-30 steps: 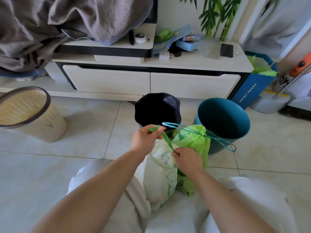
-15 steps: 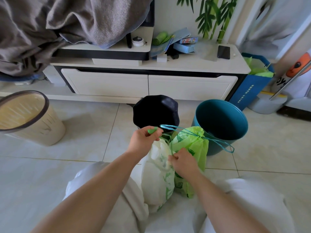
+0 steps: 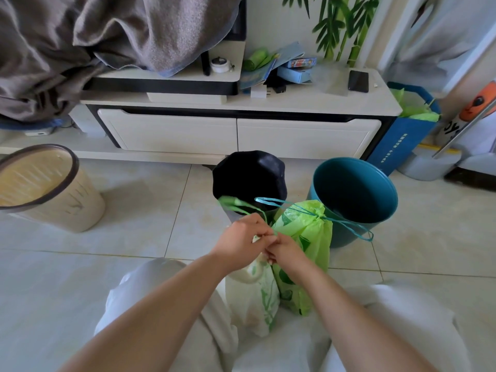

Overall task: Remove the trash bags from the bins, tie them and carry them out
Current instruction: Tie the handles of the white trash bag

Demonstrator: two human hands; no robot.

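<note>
Two filled trash bags stand on the floor between my knees. The white bag [image 3: 255, 299] with green print is on the left, and its green drawstring [image 3: 236, 204] loops up past my fingers. My left hand [image 3: 241, 240] and my right hand [image 3: 285, 251] meet at the white bag's neck, both pinching the drawstring. The green bag [image 3: 306, 251] beside it is cinched shut, its teal drawstring [image 3: 349, 228] trailing right. Behind them stand a black bin [image 3: 249, 178] and a teal bin [image 3: 354, 191], both without liners.
A beige bin [image 3: 45, 189] sits at the left on the tiled floor. A white TV cabinet [image 3: 241, 132] with drawers runs along the back, draped with a grey blanket [image 3: 107, 36]. A blue bin [image 3: 402, 140] with a green liner stands at the far right.
My left hand has dropped from holding the drawstring out at the upper left and come together with my right hand at the white bag's neck. The drawstring loop now flops above my fingers.
</note>
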